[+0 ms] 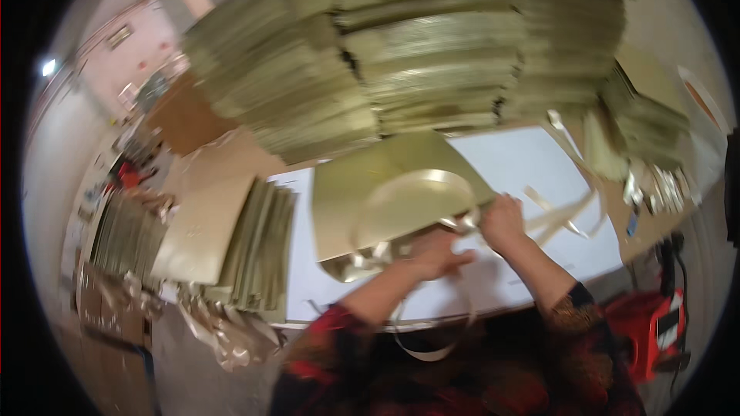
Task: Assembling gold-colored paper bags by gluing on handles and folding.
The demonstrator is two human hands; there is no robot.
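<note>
A gold paper bag (385, 192) lies flat before me, its mouth toward me. One shiny ribbon handle (422, 177) loops over its upper face, and another ribbon loop (432, 354) hangs over the table's front edge. At the bag's mouth is my left hand (435, 254), thumb stretched out to the side and fingers partly hidden under the bag's edge. My right hand (502, 223) is closed at the bag's right corner, beside a bunched bit of ribbon; its fingertips are blurred.
White sheeting (524, 162) covers the table, with loose ribbon strips (566, 216) on its right. Tall stacks of gold bags (432, 46) rise behind. More bags with ribbons (258, 239) stand at the left. A red machine or box (647, 331) sits low at right.
</note>
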